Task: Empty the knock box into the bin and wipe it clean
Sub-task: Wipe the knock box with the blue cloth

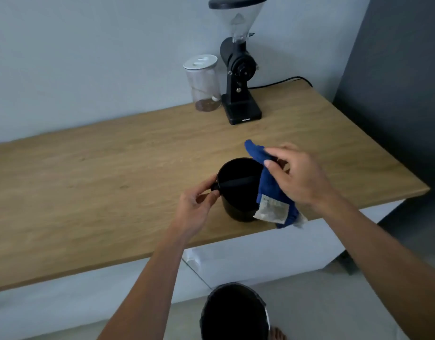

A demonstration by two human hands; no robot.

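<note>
Left hand [198, 204]: closed on the end knob of the knock bar at the near-left rim; the grip is best kept firm so the box is not turned by the wiping

Knock box [238, 190]: stood upright on the counter [113, 182] between the two hands, touching both; the inside is too dark for grounds to be judged; the bar crosses the mouth, so each half is probably best wiped separately

Cloth [272, 190]: draped over the right rim, a label hanging below the right hand; it should be bunched and pushed down inside

Right hand [297, 175]: pinched on the cloth, thumb and forefinger closed

Bin [233, 312]: on the floor, below and nearer than both hands
</note>
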